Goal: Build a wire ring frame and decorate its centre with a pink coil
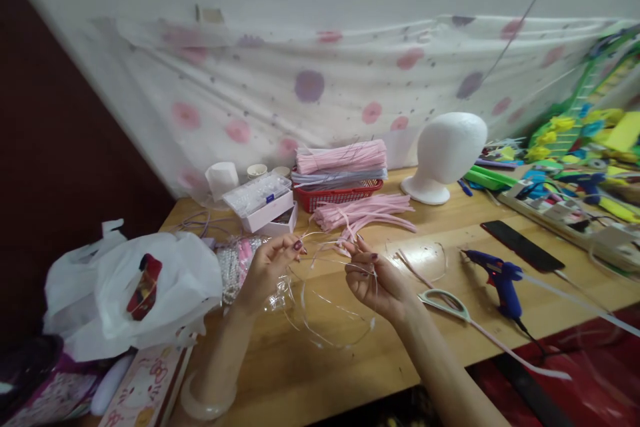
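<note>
The strand (320, 233) I'm pinching is too fine to trace fully. The bottom edge cuts off my right forearm (443, 357).

You have one left hand (276, 257) and one right hand (376, 282), one bracelet (206, 407), one red basket (340, 198), one foam head (449, 152) and one black phone (523, 245).

Pale strand (320, 234) held by left hand (276, 259) and right hand (374, 278). From the latter, white foam head (449, 147) noted at one o'clock, blue glue gun (506, 279) at three.
</note>
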`<state>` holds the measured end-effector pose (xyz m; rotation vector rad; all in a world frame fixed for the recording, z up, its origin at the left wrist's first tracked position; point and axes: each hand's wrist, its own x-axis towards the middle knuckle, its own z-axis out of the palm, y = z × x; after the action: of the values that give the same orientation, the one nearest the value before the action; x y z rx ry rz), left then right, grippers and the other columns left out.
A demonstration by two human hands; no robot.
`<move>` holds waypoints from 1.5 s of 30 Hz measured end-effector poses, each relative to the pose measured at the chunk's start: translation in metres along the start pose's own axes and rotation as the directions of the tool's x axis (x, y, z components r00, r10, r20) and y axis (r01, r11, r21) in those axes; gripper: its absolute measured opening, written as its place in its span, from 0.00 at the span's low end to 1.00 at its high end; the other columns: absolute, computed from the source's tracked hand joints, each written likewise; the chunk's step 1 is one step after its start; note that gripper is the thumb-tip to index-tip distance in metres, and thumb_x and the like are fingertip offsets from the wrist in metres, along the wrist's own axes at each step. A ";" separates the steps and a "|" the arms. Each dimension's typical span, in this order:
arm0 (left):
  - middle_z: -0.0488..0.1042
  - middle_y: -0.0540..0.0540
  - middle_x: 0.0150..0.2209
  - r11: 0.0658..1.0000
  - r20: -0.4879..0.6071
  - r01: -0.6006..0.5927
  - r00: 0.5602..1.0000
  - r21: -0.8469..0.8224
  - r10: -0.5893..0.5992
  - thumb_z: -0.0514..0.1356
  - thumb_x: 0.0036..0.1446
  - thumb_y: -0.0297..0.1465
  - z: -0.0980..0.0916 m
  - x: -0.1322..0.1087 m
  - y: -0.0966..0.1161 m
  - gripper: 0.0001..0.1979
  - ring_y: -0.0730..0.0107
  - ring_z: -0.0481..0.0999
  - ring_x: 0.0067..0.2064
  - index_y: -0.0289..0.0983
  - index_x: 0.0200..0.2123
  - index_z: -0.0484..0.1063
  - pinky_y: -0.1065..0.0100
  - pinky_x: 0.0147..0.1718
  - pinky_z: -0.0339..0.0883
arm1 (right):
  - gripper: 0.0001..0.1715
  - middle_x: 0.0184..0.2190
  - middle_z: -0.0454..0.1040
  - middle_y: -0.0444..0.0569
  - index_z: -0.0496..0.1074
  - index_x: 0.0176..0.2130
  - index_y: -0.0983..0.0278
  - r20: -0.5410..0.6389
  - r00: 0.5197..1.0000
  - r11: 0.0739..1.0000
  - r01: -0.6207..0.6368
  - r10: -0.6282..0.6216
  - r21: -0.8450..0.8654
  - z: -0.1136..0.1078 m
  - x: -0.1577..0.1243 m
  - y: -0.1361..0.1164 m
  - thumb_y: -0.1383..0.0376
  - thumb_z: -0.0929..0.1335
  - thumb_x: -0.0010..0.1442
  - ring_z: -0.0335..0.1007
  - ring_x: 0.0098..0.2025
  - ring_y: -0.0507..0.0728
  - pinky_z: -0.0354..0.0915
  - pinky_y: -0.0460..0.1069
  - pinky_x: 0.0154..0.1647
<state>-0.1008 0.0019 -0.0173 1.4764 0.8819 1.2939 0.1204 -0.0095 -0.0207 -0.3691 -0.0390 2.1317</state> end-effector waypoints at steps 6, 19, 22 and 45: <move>0.71 0.48 0.31 1.000 0.032 0.000 1.000 0.010 0.000 0.64 0.61 0.44 -0.001 -0.005 -0.002 0.19 0.63 0.71 0.41 0.38 0.24 0.69 0.67 0.46 0.64 | 0.08 0.14 0.69 0.28 0.72 0.40 0.67 0.061 0.992 0.990 0.107 -0.113 0.094 0.004 -0.007 0.014 0.77 0.72 0.62 0.64 0.17 0.42 0.62 0.37 0.22; 0.78 0.43 0.45 0.926 0.169 -0.092 0.985 0.366 0.031 0.63 0.61 0.36 -0.004 0.002 0.018 0.10 0.59 0.77 0.50 0.39 0.28 0.77 0.61 0.51 0.66 | 0.19 0.38 0.84 0.54 0.78 0.44 0.74 0.060 0.995 0.975 -0.066 0.080 -0.211 0.001 -0.007 0.004 0.62 0.75 0.57 0.81 0.37 0.54 0.73 0.47 0.40; 0.77 0.43 0.49 0.846 0.188 -0.166 0.979 0.506 0.079 0.67 0.58 0.31 -0.005 0.006 0.029 0.03 0.57 0.75 0.54 0.40 0.31 0.81 0.59 0.54 0.63 | 0.18 0.42 0.84 0.57 0.78 0.46 0.73 0.012 0.996 0.962 -0.084 0.090 -0.259 0.002 -0.007 0.002 0.61 0.70 0.64 0.81 0.42 0.56 0.73 0.49 0.44; 0.78 0.46 0.25 0.287 0.160 -0.240 0.948 0.927 0.275 0.57 0.58 0.22 0.065 0.034 0.047 0.13 0.64 0.69 0.22 0.41 0.28 0.79 0.65 0.23 0.51 | 0.33 0.23 0.78 0.41 0.81 0.45 0.64 -0.191 0.977 0.944 0.030 -0.097 -0.328 0.013 -0.008 -0.004 0.54 0.82 0.41 0.69 0.24 0.48 0.66 0.43 0.29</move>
<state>-0.0345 0.0077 0.0385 2.6321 1.6431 0.9859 0.1243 -0.0129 -0.0060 -0.7692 -0.2817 2.0126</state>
